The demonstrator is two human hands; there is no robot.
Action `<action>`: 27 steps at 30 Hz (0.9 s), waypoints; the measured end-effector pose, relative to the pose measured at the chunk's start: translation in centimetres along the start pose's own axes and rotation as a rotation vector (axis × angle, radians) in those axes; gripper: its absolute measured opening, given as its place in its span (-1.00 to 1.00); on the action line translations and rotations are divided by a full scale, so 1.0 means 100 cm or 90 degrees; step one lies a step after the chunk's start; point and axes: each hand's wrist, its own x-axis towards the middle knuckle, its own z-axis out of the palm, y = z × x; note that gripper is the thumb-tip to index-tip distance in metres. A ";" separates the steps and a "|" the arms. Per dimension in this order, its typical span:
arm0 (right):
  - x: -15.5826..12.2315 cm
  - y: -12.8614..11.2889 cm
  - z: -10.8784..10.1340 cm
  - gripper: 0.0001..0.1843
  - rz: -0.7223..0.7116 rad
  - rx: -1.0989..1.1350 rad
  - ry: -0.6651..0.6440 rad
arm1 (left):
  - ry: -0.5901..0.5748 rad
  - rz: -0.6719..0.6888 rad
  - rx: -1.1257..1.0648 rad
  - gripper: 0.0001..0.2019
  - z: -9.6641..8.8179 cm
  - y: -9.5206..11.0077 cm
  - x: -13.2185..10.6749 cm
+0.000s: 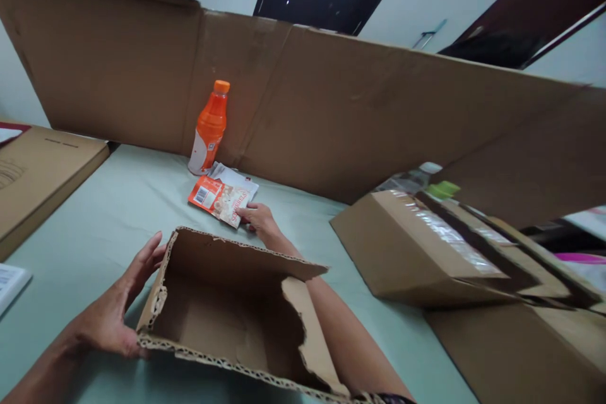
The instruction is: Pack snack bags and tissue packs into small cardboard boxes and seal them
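1. Fingers of the right hand (259, 219) are at the right end of a flat orange-and-cream printed packet (213, 199). They touch it, but whether they pinch it or only press on it, I cannot tell.
2. Fingers of the left hand (110, 314) are spread beside the left wall of an open brown cardboard box with torn, ragged edges (227, 259). The thumb is at its near corner; whether this is a real grip, I cannot tell.
3. As I judge, the step in hand is making contact with the packet while the box is steadied. Lifting the packet would call for a thumb under its edge, since it lies flat and could slide.
4. Just beyond the right fingers, a flat white packet (241, 180) lies partly under the printed one. Farther behind stands an upright orange bottle with an orange cap (211, 129), near a tall brown cardboard panel (341, 113), so pushing forward has little room.
5. Behind the right fingers, the forearm passes close beside the box's ragged right side; a straight pull back could catch there.
6. To the right of these fingers, pale green cloth on the table (118, 196) gives more room, until a brown cardboard carton (402, 252).
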 end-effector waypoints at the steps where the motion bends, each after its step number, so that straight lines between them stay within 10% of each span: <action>1: -0.003 -0.001 0.001 -0.58 -0.002 0.006 -0.012 | -0.003 0.005 0.007 0.38 -0.001 0.001 0.000; 13: -0.111 0.053 -0.095 -0.66 -0.105 0.120 -0.054 | -0.009 0.034 0.047 0.32 -0.004 0.007 0.003; 19: -0.115 0.062 -0.093 -0.59 -0.125 0.126 -0.051 | -0.006 0.019 0.065 0.28 -0.007 0.019 0.005; 27: -0.172 0.034 -0.136 -0.71 -0.356 0.093 0.197 | -0.010 0.023 0.066 0.42 -0.006 0.014 0.010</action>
